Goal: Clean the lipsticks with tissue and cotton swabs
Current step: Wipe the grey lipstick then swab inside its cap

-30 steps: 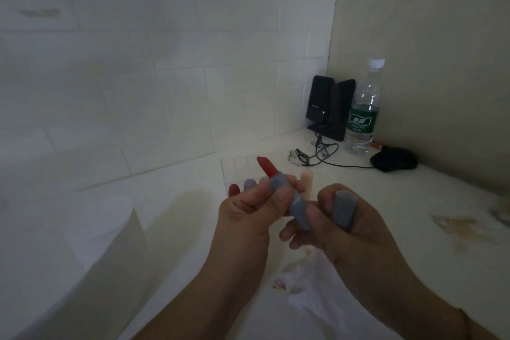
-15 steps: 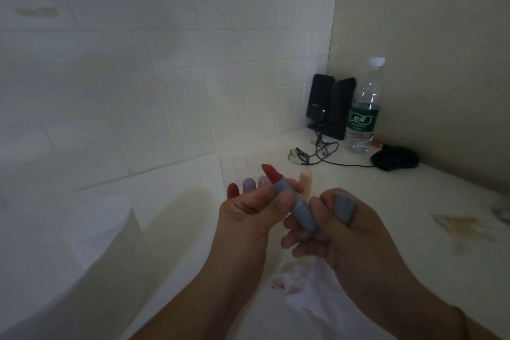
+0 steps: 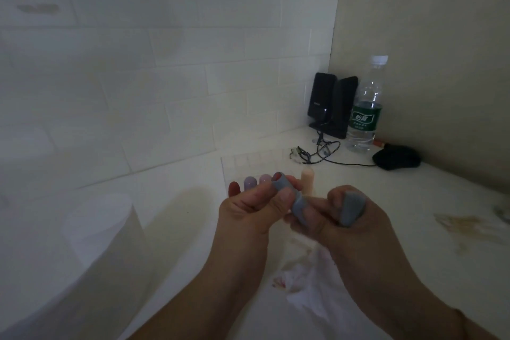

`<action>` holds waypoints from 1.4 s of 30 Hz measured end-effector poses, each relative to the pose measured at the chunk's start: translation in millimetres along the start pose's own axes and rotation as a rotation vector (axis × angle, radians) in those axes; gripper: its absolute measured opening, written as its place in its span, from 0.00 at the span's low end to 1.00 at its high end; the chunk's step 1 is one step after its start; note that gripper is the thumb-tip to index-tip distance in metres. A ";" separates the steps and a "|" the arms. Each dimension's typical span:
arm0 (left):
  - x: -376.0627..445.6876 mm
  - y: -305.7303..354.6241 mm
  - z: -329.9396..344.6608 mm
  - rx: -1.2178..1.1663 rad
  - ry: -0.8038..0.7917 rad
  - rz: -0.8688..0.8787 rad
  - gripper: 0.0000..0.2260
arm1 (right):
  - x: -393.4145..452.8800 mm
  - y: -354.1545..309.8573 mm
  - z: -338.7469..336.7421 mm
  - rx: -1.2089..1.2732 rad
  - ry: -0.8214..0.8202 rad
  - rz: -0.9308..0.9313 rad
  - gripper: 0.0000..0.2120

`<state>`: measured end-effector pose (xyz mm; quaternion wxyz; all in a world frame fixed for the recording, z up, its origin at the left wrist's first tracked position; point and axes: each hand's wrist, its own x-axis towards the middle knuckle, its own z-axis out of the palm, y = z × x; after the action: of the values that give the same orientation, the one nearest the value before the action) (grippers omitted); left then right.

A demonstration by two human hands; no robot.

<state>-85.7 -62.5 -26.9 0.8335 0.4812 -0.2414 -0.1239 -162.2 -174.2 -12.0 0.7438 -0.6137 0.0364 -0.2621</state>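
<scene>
I hold a grey-blue lipstick tube [image 3: 296, 201] between both hands above the white table. My left hand [image 3: 254, 208] pinches its upper part, where only a small red tip [image 3: 277, 176] shows at the mouth. My right hand [image 3: 339, 218] grips the tube's base with thumb and fingers and also holds the grey cap [image 3: 352, 210] tucked in its curled fingers. A crumpled white tissue [image 3: 306, 281] with red smears lies on the table under my hands. Behind my hands, several lipsticks stand in a clear holder [image 3: 248, 161]: lilac [image 3: 249, 182], pink [image 3: 265, 178] and peach [image 3: 307, 178].
A big roll of white tissue [image 3: 105, 232] stands at the near left. In the back corner are two black speakers [image 3: 332, 103], a water bottle [image 3: 365, 107], tangled cables [image 3: 317, 150] and a black mouse [image 3: 396, 159]. A brownish stain [image 3: 466, 226] marks the table at right.
The red lipstick bullet has sunk down into the tube, from standing well out to just a tip showing. Both hands stayed on the tube; the right hand turned at the base.
</scene>
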 end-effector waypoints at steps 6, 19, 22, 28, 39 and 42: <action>-0.1 -4.1 1.6 0.021 0.040 0.016 0.26 | -11.0 -3.8 6.4 -0.674 0.185 -0.435 0.15; 1.3 9.5 4.2 0.413 0.039 0.103 0.14 | 6.6 -19.6 -17.8 -0.483 -0.018 -0.199 0.09; 4.4 1.1 -1.3 0.630 -0.040 0.143 0.15 | 24.2 -16.1 -30.7 -0.435 -0.017 0.065 0.13; 3.8 -2.5 -0.4 0.476 -0.159 0.095 0.10 | 16.4 -15.6 -36.5 -0.749 0.006 -0.269 0.10; 1.0 -0.5 0.1 0.477 -0.215 0.120 0.10 | 12.4 -20.4 -31.1 -0.655 -0.140 -0.293 0.12; -3.8 -1.7 3.5 0.371 -0.259 0.056 0.10 | 8.1 -19.3 -25.9 -0.630 -0.162 -0.308 0.12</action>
<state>-90.8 -64.2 -28.0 0.6957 0.5996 -0.3785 -0.1150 -171.6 -203.0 1.8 0.4706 -0.8299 -0.0365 -0.2975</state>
